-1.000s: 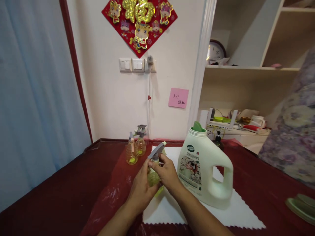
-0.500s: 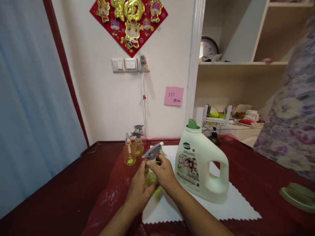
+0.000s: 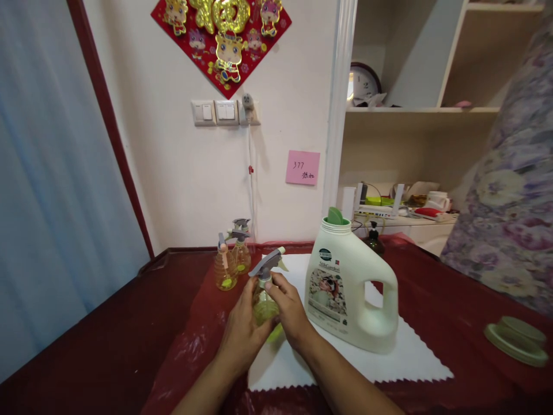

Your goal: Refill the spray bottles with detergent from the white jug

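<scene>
Left hand (image 3: 244, 328) and right hand (image 3: 291, 311) close together around a small clear plastic spray bottle (image 3: 264, 306), one on each side of its body, with the grey trigger head (image 3: 265, 265) showing above them and pointing left. The bottle stands roughly upright at the left edge of a white cloth with a zigzag-cut border (image 3: 280, 369), and its contents look greenish. A bright green piece (image 3: 275, 333) pokes out just below the hands, too hidden to identify. Just right of the hands, a large cream plastic detergent jug (image 3: 345, 294) with a green spout (image 3: 334, 216) stands on the cloth, its handle to the right. Toward the far left, two amber-tinted spray bottles with grey triggers (image 3: 225, 271) stand close together, near the hands but not touching them. A sheet of translucent red plastic (image 3: 190, 346) lies under the cloth on a dark red table (image 3: 86, 351). A small dark pump bottle (image 3: 374, 241) stands behind the jug, and a round olive-green plastic dish (image 3: 516, 341) lies at the right of the table, well apart from the hands.
</scene>
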{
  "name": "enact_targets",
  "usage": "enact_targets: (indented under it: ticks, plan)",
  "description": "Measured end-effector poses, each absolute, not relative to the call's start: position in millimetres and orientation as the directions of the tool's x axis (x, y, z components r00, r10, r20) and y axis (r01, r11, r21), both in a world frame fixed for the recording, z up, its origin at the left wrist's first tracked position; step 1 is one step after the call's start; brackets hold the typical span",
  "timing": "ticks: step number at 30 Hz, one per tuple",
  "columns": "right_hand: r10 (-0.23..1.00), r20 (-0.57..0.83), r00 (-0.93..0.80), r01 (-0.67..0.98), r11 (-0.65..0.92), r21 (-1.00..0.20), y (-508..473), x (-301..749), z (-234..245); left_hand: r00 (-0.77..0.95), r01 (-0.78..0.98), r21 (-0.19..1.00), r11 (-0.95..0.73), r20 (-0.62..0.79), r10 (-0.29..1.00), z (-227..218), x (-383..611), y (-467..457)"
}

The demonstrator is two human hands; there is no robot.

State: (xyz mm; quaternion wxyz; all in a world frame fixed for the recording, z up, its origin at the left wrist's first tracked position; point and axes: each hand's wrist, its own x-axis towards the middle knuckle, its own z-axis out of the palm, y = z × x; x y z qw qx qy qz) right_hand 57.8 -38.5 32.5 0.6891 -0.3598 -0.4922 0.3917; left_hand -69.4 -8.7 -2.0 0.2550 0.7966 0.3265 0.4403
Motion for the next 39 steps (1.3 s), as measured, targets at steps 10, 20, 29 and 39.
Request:
enact_targets:
  ticks: [10, 20, 29, 39]
  plan:
    - [0.913, 0.327, 0.243, -0.306, 0.393, -0.867, -27.7, 58.3, 17.5, 0.39, 0.341, 0.69, -0.638, 0.514, 0.764, 0.7, -69.3, -11.3]
    - [0.919, 0.336, 0.207, -0.363, 0.391, -0.846, -36.6, 59.5, 22.4, 0.398, 0.333, 0.688, -0.645, 0.518, 0.757, -1.2, -70.1, -10.6]
    - [0.906, 0.338, 0.256, -0.412, 0.419, -0.809, -37.0, 53.3, 20.2, 0.414, 0.372, 0.647, -0.665, 0.526, 0.743, 4.0, -70.2, -12.7]
    - [0.917, 0.339, 0.209, -0.382, 0.396, -0.835, -35.7, 57.3, 13.8, 0.397, 0.338, 0.678, -0.653, 0.526, 0.752, -1.3, -70.7, -9.8]
